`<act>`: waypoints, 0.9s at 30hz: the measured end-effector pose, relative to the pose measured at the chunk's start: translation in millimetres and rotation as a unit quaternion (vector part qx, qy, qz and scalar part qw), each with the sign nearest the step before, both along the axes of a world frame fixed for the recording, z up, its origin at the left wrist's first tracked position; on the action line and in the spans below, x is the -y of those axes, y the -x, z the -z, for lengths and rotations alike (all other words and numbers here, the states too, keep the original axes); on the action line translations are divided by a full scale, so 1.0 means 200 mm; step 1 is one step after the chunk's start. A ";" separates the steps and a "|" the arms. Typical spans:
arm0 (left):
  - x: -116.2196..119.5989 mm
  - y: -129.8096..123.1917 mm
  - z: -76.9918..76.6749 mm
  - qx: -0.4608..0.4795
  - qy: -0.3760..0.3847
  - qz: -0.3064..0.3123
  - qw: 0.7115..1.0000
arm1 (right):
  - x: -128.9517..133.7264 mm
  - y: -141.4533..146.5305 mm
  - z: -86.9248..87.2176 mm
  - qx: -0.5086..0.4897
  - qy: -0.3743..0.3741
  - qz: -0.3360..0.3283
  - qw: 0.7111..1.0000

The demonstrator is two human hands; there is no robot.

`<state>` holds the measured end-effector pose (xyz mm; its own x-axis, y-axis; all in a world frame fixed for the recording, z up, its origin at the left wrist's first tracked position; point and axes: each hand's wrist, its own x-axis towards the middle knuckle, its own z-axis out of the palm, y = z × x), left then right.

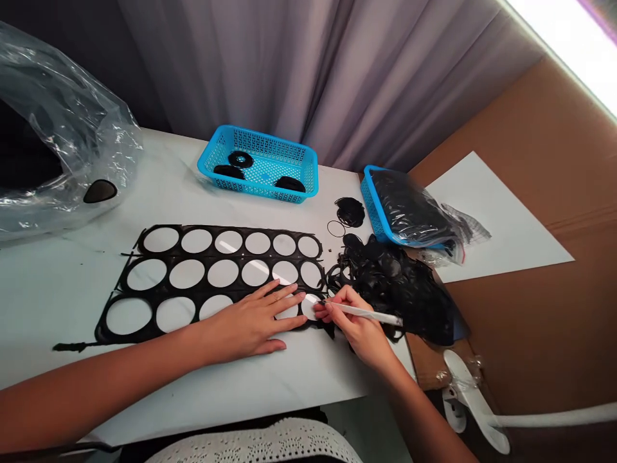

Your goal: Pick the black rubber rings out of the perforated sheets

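Observation:
A flat black sheet [202,292] with rows of round cut-outs lies on the white table. My left hand [263,318] rests on its lower right part, palm down and fingers spread. A slim white pen-like tool [369,313] is gripped in my right hand [354,318], its tip at the sheet's lower right end. Whether that tip is a blade cannot be made out, as my fingers cover it. Just right of my right hand is a heap of thin black scraps and rings [405,289].
A blue basket [258,186] holding several black round pieces stands at the back. Another blue basket [378,206] holds a clear bag of black pieces. Black rings [350,211] are stacked between them. At left is a plastic bag [110,141] with a dark oval piece [100,191]; cardboard [530,308] rises at right.

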<state>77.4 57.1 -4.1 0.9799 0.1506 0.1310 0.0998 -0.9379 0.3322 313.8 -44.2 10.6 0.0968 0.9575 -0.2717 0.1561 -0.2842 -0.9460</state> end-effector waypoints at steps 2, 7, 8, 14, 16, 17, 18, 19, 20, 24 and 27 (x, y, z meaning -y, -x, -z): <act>-0.01 0.01 0.01 -0.004 -0.003 0.000 1.000 | 0.00 -0.02 -0.03 0.035 -0.002 -0.034 0.999; 0.00 0.01 0.01 -0.007 -0.006 0.002 1.000 | -0.02 -0.02 -0.05 0.113 -0.038 -0.104 0.987; 0.00 0.01 0.01 -0.007 -0.005 0.002 1.000 | -0.02 -0.01 -0.05 0.116 -0.042 -0.107 0.987; 0.00 0.01 0.02 -0.016 -0.003 0.005 1.000 | -0.02 0.00 -0.04 0.133 -0.063 -0.113 0.983; 0.00 0.02 0.02 -0.018 0.000 0.002 1.000 | -0.02 0.00 -0.04 0.140 -0.065 -0.110 0.982; 0.00 0.02 0.02 -0.016 0.003 0.000 1.000 | -0.02 0.00 -0.04 0.143 -0.065 -0.110 0.982; 0.00 0.02 0.02 -0.013 0.007 -0.001 1.000 | -0.02 0.00 -0.04 0.144 -0.066 -0.110 0.981; 0.00 0.02 0.02 -0.010 0.010 -0.003 1.000 | -0.02 0.01 -0.04 0.145 -0.066 -0.110 0.981; 0.00 0.01 0.02 -0.010 0.012 -0.004 1.000 | -0.02 0.01 -0.04 0.146 -0.066 -0.110 0.981; 0.00 0.01 0.02 -0.008 0.012 -0.004 1.000 | -0.02 0.02 -0.04 0.150 -0.062 -0.109 0.981; 0.00 0.01 0.02 0.002 0.015 -0.007 1.000 | -0.02 0.02 -0.05 0.159 -0.064 -0.111 0.979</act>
<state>75.4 56.5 -9.1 0.9771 0.1682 0.1306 0.1110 -0.9258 0.3614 310.5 -39.5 20.3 -0.0575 0.9888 -0.1378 0.4925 -0.0920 -0.8654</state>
